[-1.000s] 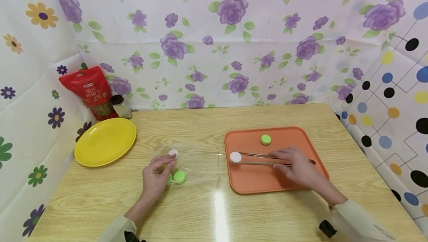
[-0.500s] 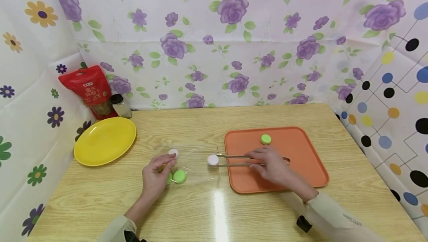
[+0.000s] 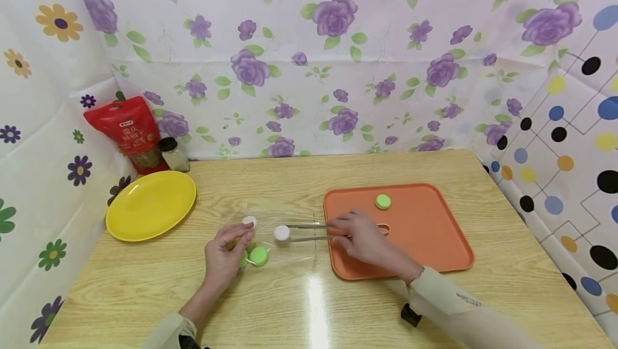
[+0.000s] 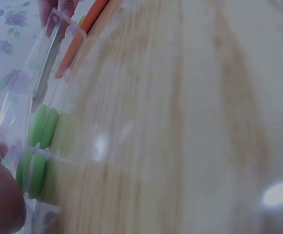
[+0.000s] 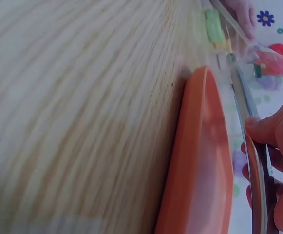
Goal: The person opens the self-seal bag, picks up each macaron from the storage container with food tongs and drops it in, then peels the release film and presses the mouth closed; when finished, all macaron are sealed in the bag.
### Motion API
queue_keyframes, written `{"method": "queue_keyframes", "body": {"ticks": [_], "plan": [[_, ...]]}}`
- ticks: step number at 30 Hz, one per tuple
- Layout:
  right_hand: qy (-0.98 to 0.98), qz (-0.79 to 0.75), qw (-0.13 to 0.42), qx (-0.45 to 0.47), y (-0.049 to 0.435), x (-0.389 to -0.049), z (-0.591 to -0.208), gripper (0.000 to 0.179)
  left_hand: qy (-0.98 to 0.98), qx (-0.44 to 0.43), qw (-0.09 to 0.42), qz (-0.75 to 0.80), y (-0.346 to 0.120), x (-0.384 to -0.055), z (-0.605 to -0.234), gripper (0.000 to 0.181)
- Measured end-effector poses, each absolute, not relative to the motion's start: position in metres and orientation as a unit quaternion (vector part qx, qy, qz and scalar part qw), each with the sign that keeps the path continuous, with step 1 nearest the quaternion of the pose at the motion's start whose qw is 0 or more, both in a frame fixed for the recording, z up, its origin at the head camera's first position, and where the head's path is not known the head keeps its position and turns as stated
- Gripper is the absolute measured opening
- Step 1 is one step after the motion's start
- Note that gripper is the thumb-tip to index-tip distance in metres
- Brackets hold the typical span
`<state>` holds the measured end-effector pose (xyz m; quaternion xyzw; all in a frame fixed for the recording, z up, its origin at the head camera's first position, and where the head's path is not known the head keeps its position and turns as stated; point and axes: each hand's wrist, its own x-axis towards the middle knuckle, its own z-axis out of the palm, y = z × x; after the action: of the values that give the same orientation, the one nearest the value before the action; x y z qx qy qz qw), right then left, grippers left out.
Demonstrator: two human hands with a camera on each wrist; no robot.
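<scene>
My left hand pinches the upper film of a clear plastic bag lying on the table, its mouth toward the tray. Inside are green macarons and a pale macaron by my fingertips. Two green macarons stand side by side in the left wrist view. With thumb and fingers, my right hand grips metal tongs over the tray's left edge. A pale pinkish-white macaron sits between the tong tips, which overlap the bag, right of the bagged macarons.
An orange tray lies at the right with one green macaron near its back edge. At the left stand a yellow plate, a red pouch and a black-lidded jar. Patterned cloth walls surround the table.
My right hand has moved left with the tongs, carrying the pale macaron from over the tray to the bag. The left hand has held its place.
</scene>
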<state>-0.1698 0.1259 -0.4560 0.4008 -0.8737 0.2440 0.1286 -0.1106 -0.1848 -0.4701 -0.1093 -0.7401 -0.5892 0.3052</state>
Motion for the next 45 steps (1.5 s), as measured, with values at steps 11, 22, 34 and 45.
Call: {"method": "queue_keyframes", "body": {"ticks": [11,22,34,45], "plan": [[-0.884,0.230,0.095,0.395,0.094,-0.170,-0.454,0.030,-0.737,-0.112,0.306,-0.592,-0.184,-0.109,-0.470,0.011],[-0.879,0.239,0.086,0.403,0.081,-0.172,-0.461,0.030,-0.736,-0.122,0.306,-0.591,-0.183,-0.110,-0.472,0.012],[-0.879,0.241,0.071,0.406,0.076,-0.172,-0.461,0.031,-0.740,-0.129,0.314,-0.581,-0.184,-0.110,-0.471,0.012],[-0.893,0.237,0.068,0.376,0.104,-0.164,-0.457,0.036,-0.741,-0.116,0.309,-0.585,-0.185,-0.111,-0.473,0.011]]}}
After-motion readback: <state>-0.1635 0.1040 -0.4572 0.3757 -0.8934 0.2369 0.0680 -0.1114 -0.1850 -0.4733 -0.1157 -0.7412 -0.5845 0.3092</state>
